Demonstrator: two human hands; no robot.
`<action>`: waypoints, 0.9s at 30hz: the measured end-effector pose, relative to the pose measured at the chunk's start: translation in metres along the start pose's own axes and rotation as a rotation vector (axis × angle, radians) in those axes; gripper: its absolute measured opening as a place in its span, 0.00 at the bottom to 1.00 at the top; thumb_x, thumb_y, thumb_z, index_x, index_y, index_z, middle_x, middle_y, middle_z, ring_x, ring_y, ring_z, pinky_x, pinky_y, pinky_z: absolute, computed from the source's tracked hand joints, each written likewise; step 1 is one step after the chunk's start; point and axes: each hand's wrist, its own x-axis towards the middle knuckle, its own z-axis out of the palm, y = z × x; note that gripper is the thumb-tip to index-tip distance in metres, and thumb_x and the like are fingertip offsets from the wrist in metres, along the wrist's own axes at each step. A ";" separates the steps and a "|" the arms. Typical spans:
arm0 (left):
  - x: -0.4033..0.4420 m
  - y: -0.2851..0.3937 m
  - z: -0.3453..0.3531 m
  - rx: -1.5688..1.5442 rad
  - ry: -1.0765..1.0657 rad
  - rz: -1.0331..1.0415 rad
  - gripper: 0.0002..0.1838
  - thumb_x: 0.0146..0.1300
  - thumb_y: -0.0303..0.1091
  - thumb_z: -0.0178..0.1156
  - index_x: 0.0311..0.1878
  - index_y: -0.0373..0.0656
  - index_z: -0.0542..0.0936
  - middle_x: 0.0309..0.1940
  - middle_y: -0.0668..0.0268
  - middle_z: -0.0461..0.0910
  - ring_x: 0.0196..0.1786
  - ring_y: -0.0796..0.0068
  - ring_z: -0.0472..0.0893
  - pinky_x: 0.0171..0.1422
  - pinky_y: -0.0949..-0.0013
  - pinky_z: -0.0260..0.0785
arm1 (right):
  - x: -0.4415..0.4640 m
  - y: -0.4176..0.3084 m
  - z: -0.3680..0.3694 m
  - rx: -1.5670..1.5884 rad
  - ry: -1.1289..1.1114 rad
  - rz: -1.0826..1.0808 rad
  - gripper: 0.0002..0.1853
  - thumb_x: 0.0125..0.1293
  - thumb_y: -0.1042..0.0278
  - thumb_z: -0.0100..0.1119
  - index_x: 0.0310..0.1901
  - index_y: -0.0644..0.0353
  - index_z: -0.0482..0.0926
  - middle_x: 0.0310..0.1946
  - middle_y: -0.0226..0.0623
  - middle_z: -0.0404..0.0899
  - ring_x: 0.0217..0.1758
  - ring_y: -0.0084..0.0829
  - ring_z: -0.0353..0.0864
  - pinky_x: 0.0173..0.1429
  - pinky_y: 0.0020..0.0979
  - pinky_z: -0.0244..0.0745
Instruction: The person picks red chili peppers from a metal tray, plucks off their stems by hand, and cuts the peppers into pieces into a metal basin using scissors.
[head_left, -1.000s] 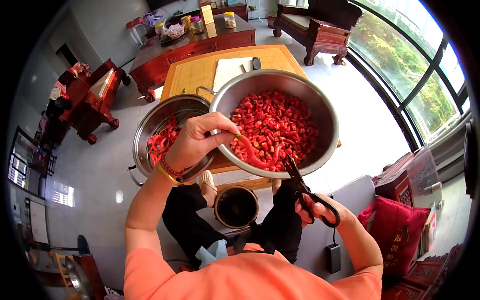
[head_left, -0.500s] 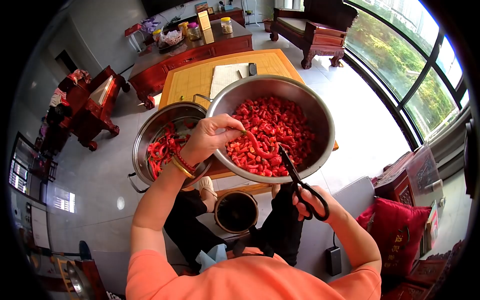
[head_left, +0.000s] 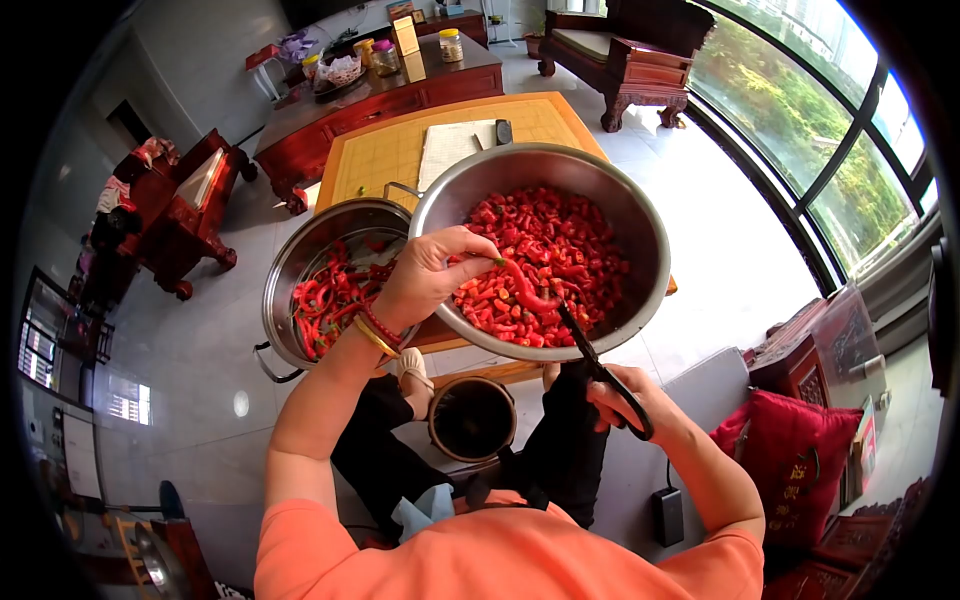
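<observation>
My left hand [head_left: 425, 275] pinches a red chili pepper [head_left: 524, 287] by its green stem end, holding it over a large steel basin [head_left: 652, 222]. Black scissors [head_left: 592, 358] are gripped in my right hand [head_left: 622, 398], their blades reaching over the basin's near rim to the chili's tip. The blades look closed or nearly so. Many cut red chili pieces [head_left: 560, 235] fill the basin. To the left, a steel pot [head_left: 285, 265] with side handles contains whole red chilies [head_left: 330, 300], partly hidden by my left forearm.
A wooden table [head_left: 365, 150] carries the basin, with an open notebook [head_left: 450, 150] behind it. A dark-mouthed bucket [head_left: 472, 420] stands between my feet. Further off are a cabinet [head_left: 420, 98] with jars, carved chairs and a red cushion [head_left: 790, 455] at right.
The scissor handles have come together and the blades have closed near the chili's tip. My left hand has shifted slightly right with the chili.
</observation>
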 end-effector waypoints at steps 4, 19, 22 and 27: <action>-0.002 -0.005 0.005 0.029 0.115 -0.019 0.05 0.58 0.22 0.59 0.38 0.36 0.80 0.33 0.71 0.79 0.39 0.84 0.76 0.47 0.79 0.67 | 0.001 0.010 -0.003 0.085 0.036 -0.011 0.25 0.66 0.44 0.48 0.38 0.65 0.71 0.18 0.28 0.66 0.22 0.19 0.66 0.34 0.28 0.77; -0.020 -0.005 0.046 0.019 0.275 -0.070 0.04 0.59 0.23 0.59 0.37 0.37 0.80 0.31 0.72 0.78 0.37 0.86 0.73 0.44 0.81 0.66 | 0.004 0.011 0.010 0.236 0.026 -0.058 0.24 0.66 0.46 0.50 0.36 0.66 0.70 0.23 0.30 0.66 0.24 0.20 0.68 0.37 0.29 0.78; -0.022 -0.009 0.048 0.088 0.278 -0.062 0.04 0.59 0.23 0.59 0.37 0.37 0.80 0.31 0.71 0.78 0.36 0.86 0.73 0.43 0.81 0.66 | 0.003 0.011 0.009 0.241 0.043 -0.020 0.24 0.66 0.45 0.49 0.35 0.64 0.70 0.20 0.28 0.65 0.21 0.19 0.67 0.34 0.30 0.78; -0.020 -0.014 0.053 0.098 0.414 -0.045 0.04 0.59 0.23 0.59 0.37 0.36 0.80 0.30 0.71 0.79 0.35 0.86 0.73 0.43 0.80 0.66 | 0.000 0.012 0.011 0.364 0.030 -0.006 0.22 0.68 0.46 0.46 0.35 0.62 0.70 0.21 0.27 0.65 0.21 0.19 0.67 0.35 0.30 0.78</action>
